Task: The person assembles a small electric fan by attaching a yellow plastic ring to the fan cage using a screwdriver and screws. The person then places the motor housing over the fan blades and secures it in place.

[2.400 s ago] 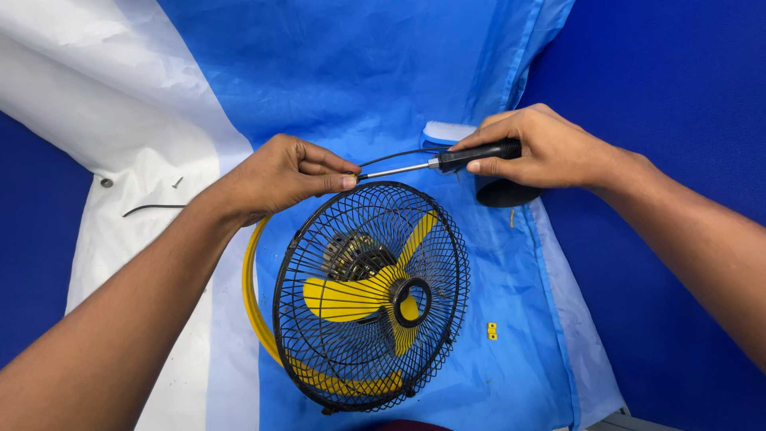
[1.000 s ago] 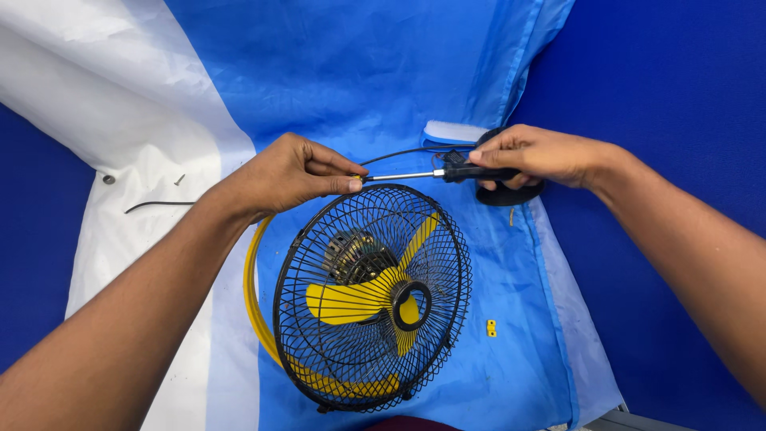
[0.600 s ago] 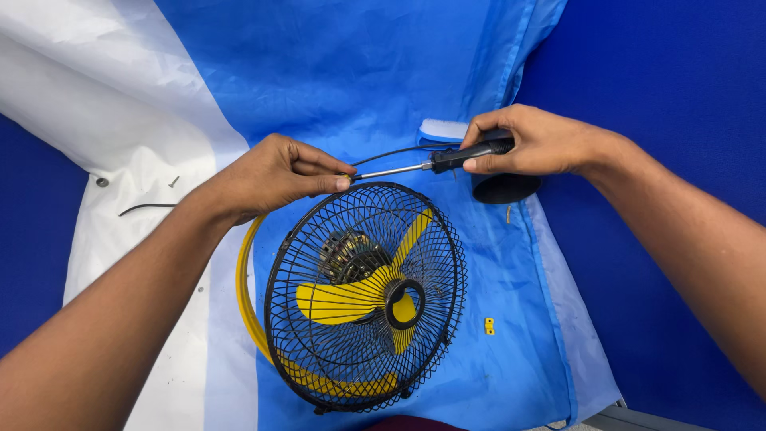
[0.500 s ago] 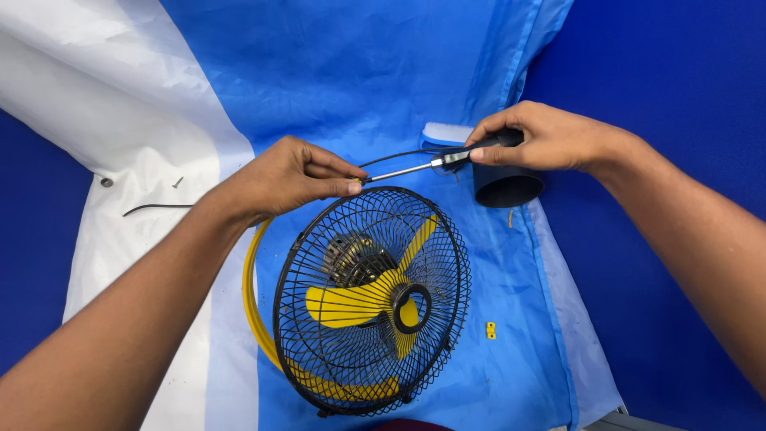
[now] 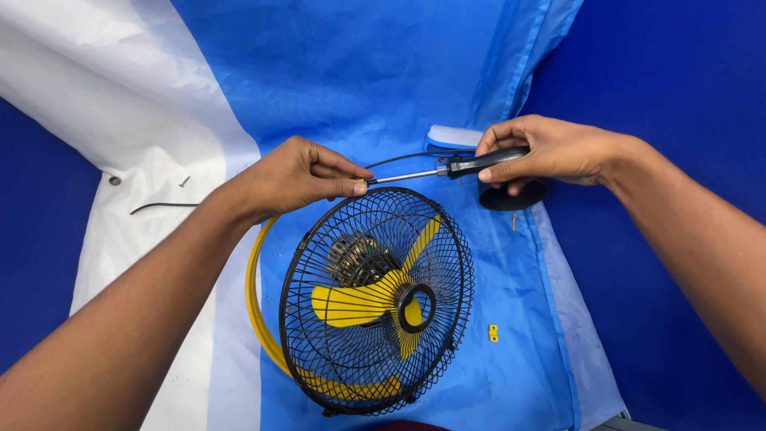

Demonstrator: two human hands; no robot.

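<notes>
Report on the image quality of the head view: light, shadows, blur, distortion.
Head view: even, bright light with soft shadows under the left hand and right hand; the fan grille and screwdriver look sharp; mild sheen on the blue sheet; forearms loom large near the frame edges, wide-angle stretch.

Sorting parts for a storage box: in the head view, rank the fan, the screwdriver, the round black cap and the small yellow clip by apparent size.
1. fan
2. screwdriver
3. round black cap, partly hidden by the right hand
4. small yellow clip

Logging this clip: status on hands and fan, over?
Right hand grips screwdriver. Left hand pinches at its tip, on fan grille top rim. Black cable runs just behind the shaft.
</notes>
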